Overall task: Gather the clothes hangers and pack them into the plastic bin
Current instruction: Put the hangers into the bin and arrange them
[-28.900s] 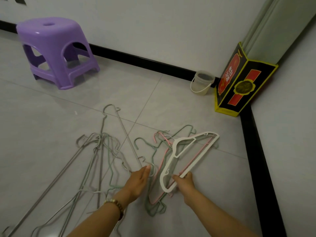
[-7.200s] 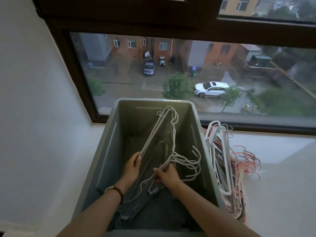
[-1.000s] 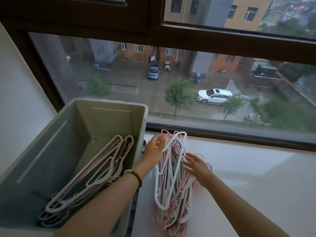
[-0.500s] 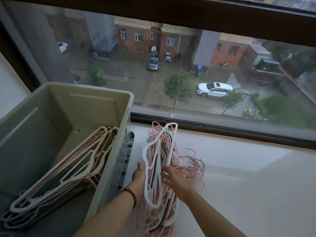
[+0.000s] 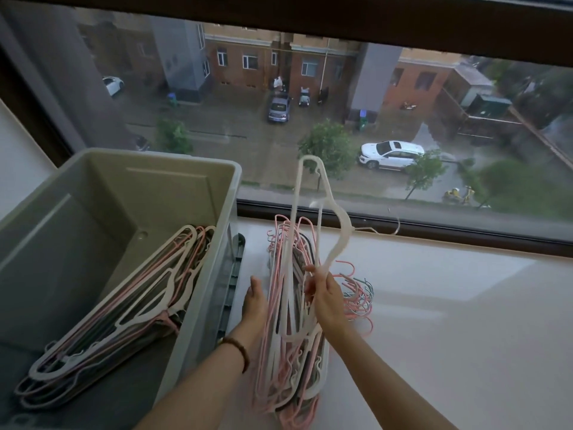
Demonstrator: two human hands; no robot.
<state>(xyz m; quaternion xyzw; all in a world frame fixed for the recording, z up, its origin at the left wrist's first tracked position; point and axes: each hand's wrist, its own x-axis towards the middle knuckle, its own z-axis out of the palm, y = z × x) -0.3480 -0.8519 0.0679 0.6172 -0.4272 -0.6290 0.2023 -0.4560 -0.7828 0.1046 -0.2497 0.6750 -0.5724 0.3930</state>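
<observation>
Right of the grey plastic bin (image 5: 230, 212), the right hand (image 5: 325, 302) pinches a white plastic hanger (image 5: 312, 212). The flat left hand (image 5: 255, 302) touches the pink-and-white hanger pile (image 5: 279, 352).

Nothing legible is showing: no text, label, brand, number or sign is appearing on anything in view.

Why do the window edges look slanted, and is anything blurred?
Head view: the wide lens, aimed downward, skews and slightly bows the window frame; dull daylight through the glass leaves a paler patch on the sill; the lifted white hanger looks slightly smeared.
</observation>
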